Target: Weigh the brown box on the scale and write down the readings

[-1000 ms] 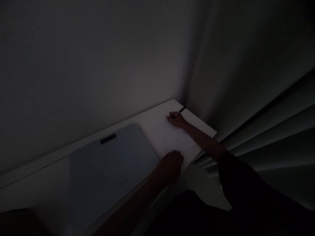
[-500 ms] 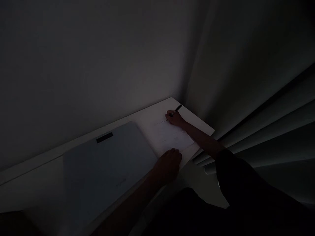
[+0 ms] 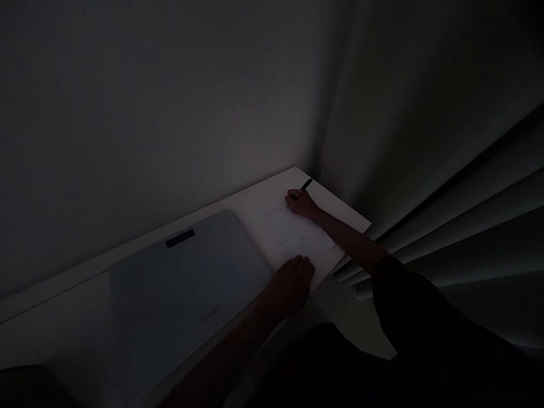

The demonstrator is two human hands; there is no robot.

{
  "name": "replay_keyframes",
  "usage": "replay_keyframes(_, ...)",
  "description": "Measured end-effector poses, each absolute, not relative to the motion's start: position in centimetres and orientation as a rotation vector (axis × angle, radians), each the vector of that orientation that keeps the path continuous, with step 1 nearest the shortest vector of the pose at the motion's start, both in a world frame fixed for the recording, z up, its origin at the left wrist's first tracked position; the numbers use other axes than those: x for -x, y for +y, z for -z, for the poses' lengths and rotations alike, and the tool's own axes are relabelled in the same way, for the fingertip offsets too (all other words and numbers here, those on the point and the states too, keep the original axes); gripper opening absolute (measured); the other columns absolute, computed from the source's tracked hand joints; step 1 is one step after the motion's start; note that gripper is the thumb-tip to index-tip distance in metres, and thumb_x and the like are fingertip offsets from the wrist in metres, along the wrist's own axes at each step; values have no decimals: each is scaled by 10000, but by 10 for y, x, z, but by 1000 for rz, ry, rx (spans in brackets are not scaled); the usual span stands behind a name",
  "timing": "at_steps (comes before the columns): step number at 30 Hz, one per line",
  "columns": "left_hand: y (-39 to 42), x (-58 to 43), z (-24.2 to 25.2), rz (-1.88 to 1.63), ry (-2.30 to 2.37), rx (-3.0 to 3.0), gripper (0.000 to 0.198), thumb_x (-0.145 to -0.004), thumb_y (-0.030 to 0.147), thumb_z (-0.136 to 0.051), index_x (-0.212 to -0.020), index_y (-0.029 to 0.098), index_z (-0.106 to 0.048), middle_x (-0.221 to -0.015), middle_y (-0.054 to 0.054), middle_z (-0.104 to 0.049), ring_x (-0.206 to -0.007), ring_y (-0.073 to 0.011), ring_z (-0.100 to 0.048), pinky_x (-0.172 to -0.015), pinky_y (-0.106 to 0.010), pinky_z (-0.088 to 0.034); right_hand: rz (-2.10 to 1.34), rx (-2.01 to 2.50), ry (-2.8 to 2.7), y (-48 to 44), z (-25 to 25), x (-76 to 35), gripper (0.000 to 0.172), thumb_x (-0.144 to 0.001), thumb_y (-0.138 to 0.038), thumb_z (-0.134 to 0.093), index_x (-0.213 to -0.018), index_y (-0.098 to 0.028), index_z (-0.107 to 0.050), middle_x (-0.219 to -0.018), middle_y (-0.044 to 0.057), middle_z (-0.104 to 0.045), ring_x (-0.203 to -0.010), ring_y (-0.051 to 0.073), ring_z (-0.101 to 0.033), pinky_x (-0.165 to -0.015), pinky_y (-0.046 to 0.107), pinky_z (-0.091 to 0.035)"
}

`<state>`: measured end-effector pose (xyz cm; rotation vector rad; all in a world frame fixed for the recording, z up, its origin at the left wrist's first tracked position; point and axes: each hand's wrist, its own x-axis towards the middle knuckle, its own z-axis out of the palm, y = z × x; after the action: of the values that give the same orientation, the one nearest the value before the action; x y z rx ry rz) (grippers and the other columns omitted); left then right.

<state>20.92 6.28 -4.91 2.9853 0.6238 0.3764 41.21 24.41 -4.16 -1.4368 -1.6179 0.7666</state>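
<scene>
In dim light, my right hand (image 3: 301, 203) is closed around a dark pen (image 3: 306, 185), its lower end at a white sheet of paper (image 3: 289, 235). A row of small marks runs across the upper part of the sheet, ending near the pen. My left hand (image 3: 291, 283) lies at the sheet's near edge with its fingers slightly bent, holding nothing that I can see. Its fingertips are partly hidden in shadow. Beside that hand, to the left, is a large flat grey-blue panel (image 3: 191, 289) with a dark strip at its far edge.
The paper and panel lie on a narrow white table (image 3: 335, 207) against a plain wall (image 3: 148, 113). Long folded curtains (image 3: 459, 226) hang close along the right side. A dark shape (image 3: 29, 388) stands at the lower left corner.
My right hand has barely shifted at the row of marks, and the pen's upper end tilts slightly differently. My left hand stays in place.
</scene>
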Motion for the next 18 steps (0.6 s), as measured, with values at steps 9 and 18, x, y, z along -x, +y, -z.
replay_keyframes(9, 63, -209, 46, -355, 637, -2975, 381, -935, 113, -426, -1227, 99, -670, -1349, -216, -677, -1219, -332, -664, -1053, -484, -584, -767, 1449, -1599, 242, 41, -411, 284, -875, -378, -518, -674, -234, -377, -517, -60, -437, -495, 107, -465, -554, 247, -371)
replay_keyframes(18, 61, -208, 42, -248, 648, -3017, 422, -1005, 175, -401, -1356, 69, -611, -1414, -202, -647, -1309, -314, -630, -1106, -451, -540, -762, 1426, -1649, 244, 38, -415, 337, -947, -524, -479, -773, -242, -419, -560, -46, -471, -548, 135, -485, -574, 257, -366)
